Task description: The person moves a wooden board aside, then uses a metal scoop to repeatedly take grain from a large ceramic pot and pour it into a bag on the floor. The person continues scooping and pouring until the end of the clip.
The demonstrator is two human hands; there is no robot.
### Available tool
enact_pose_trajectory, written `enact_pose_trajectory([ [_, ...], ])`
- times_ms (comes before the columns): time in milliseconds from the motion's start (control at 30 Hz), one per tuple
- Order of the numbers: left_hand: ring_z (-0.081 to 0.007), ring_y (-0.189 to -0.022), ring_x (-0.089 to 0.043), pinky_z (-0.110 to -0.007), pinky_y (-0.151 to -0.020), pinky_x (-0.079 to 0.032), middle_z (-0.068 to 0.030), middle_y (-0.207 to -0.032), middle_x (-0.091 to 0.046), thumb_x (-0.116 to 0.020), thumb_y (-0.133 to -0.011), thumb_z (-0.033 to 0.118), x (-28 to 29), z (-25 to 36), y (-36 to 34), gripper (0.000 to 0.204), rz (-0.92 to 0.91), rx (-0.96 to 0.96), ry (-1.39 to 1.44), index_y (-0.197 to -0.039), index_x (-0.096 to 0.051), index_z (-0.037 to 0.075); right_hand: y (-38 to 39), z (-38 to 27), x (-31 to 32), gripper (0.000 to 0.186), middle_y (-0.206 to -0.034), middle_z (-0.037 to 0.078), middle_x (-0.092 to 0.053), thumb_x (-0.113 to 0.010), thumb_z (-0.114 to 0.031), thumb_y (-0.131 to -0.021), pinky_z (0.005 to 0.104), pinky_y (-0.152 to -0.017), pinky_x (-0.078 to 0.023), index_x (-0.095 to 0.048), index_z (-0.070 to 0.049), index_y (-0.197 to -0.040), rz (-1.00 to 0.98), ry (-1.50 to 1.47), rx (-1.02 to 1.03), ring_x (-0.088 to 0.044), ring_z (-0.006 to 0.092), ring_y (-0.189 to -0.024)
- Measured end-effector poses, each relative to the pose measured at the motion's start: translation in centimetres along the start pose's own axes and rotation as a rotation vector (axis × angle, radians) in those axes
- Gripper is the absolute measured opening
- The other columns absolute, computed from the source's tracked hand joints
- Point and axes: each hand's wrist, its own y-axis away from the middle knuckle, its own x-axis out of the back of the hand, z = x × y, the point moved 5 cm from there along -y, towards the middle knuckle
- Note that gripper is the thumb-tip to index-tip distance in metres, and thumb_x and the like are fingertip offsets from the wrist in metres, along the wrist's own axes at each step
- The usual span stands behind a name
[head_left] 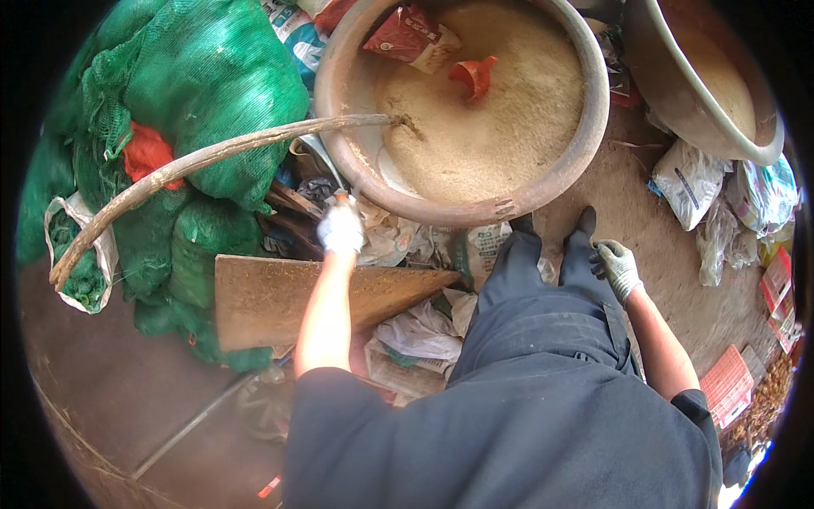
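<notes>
My left hand, in a white glove, is closed on the orange handle of a metal tool beside the rim of a big tub. The tub holds pale granular material, a red scoop and a red packet. A long curved stick reaches over the tub's left rim. My right hand, in a grey glove, hangs beside my right leg with fingers loosely bent and apart, holding nothing visible.
Green mesh sacks fill the upper left, with a red bundle among them. A wooden board lies over crumpled bags below the tub. Another tub stands upper right, above plastic bags. Red panels lie at the right.
</notes>
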Motion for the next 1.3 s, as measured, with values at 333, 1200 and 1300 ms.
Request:
enact_pose_trajectory([
  [333,-0.0127,-0.056,-0.055,-0.028,-0.049,-0.042,-0.0030,-0.068,-0.059,-0.055,-0.100,0.038,2.2,17.7,13.9,0.034,-1.035,0.174,1.610,-0.108,-0.066,0.007,0.4,2.1,-0.3,0.027,-0.083,0.009,-0.069,-0.056,-0.024,-0.100,0.0279,-0.053,-0.047,-0.064,-0.004,-0.116,-0.002,-0.018,-0.030,-0.060,0.0140,-0.060],
  [1200,-0.0248,-0.057,-0.063,-0.037,-0.051,-0.049,-0.0117,-0.080,-0.069,-0.058,-0.099,0.040,3.1,19.8,16.2,0.035,-0.626,-0.223,1.269,-0.106,-0.067,0.006,0.1,1.4,-1.2,0.027,-0.081,0.009,-0.069,-0.056,-0.023,-0.100,0.0290,-0.052,-0.046,-0.064,-0.003,-0.115,-0.013,-0.026,-0.009,-0.059,0.0142,-0.059],
  [1300,-0.0039,-0.043,-0.043,-0.021,-0.037,-0.031,0.0032,-0.067,-0.056,-0.058,-0.099,0.039,1.9,19.9,15.9,0.030,-1.007,0.574,1.742,-0.109,-0.063,0.011,0.2,2.1,-0.6,0.026,-0.080,0.009,-0.069,-0.057,-0.023,-0.099,0.0289,-0.051,-0.046,-0.064,-0.003,-0.115,0.004,-0.022,-0.002,-0.059,0.0140,-0.058],
])
